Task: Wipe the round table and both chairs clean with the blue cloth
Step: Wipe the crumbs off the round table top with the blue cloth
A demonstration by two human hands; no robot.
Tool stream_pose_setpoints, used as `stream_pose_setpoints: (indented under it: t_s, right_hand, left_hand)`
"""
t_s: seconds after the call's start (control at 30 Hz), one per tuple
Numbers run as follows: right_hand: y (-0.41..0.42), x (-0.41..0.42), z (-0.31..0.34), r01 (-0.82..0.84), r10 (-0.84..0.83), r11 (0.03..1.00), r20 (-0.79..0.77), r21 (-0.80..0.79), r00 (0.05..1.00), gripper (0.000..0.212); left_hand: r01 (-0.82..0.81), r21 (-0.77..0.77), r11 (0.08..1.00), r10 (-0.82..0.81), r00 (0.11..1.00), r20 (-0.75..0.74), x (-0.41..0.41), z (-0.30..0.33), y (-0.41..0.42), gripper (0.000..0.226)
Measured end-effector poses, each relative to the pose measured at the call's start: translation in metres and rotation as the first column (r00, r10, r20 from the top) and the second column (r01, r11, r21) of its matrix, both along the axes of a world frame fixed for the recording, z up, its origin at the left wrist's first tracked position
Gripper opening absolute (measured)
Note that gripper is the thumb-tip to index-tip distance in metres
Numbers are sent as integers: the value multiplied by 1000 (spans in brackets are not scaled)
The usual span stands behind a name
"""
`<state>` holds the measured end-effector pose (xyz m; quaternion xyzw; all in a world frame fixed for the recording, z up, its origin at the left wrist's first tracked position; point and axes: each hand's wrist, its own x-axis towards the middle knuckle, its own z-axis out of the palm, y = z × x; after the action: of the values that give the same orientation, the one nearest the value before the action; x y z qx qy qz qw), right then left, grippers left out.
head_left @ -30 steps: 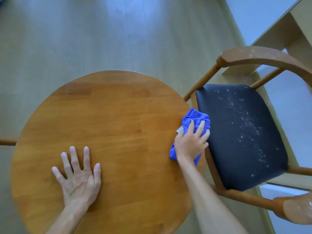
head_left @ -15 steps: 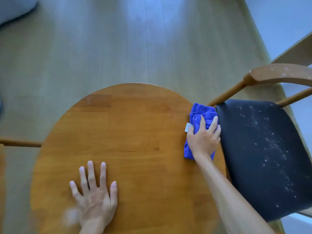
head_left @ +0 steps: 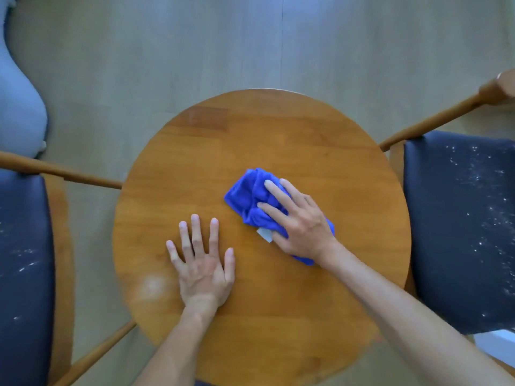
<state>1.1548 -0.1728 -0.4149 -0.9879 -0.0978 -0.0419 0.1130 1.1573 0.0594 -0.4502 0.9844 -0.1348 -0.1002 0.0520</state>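
Observation:
The round wooden table fills the middle of the view. My right hand presses the bunched blue cloth flat on the tabletop, right of centre, with a white tag showing under the palm. My left hand lies flat on the table with fingers spread, holding nothing. A pale dusty smear sits near the table's left edge. The right chair has a dark seat speckled with white crumbs. The left chair has a dark seat with a few white specks.
Wooden chair arms angle toward the table on both sides. A pale blue rounded object stands on the floor at the far left. Grey-green wood flooring lies beyond the table.
My right hand has slid the blue cloth from the table's right edge toward its centre. The view has swung left, so both chairs now show. My left hand stays flat on the table.

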Motion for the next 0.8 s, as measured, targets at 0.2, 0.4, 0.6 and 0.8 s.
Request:
stream_pose_setpoints:
  t_s: [0.2, 0.4, 0.6, 0.8]
  right_hand:
    - [-79, 73, -3, 918, -919, 393, -65, -59, 389, 57]
    - [44, 209, -1, 750, -751, 658, -129, -64, 648, 61]
    - [164, 173, -2, -130, 136, 990, -136, 55, 981, 50]
    - [-6, 152, -5, 244, -244, 970, 0, -21, 970, 44]
  left_hand:
    - [12, 1, 1000, -12, 1000, -15, 0, 1, 0, 67]
    - [22, 15, 1000, -21, 999, -39, 2, 6, -1, 65]
    - [47, 49, 998, -42, 996, -83, 2, 8, 1, 63]
    - [18, 9, 1000, -18, 998, -68, 4, 8, 1, 69]
